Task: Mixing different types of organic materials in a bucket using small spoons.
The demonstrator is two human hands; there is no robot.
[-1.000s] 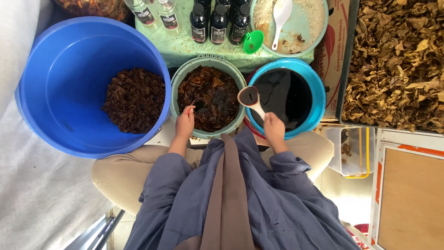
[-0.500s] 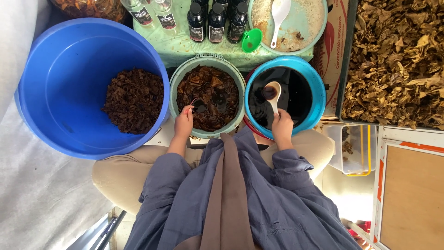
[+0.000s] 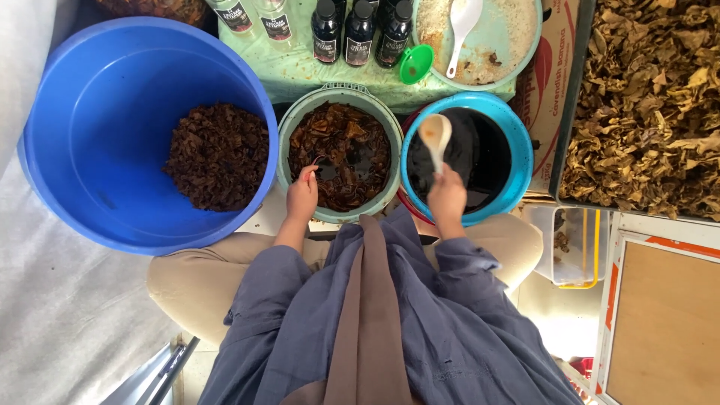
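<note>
Green cloth covers the low desk [image 3: 300, 71] at the top of the view, carrying dark bottles [image 3: 358, 31], a green funnel [image 3: 415, 64] and a pale bowl [image 3: 517, 52] with a white spoon [image 3: 461, 30] lying in it. Seen from overhead, a seated person in a blue-grey top works at two bowls set side by side against the knees. The right hand [image 3: 448, 196] has its grip closed around the handle of a pale ladle [image 3: 436, 135], the scoop raised above the dark liquid in the blue bowl [image 3: 517, 150] just ahead of that grip. The left hand [image 3: 302, 196] rests at the near rim of the green bowl [image 3: 289, 142], fingers pinching wet brown leaves [image 3: 341, 150] that fill it. Left of that grip, a big blue tub [image 3: 97, 112] holds a heap of dark soaked leaves [image 3: 219, 154]. Well to the right of the ladle grip, a box [image 3: 566, 105] brims with dry yellow-brown leaves [image 3: 645, 97].
</note>
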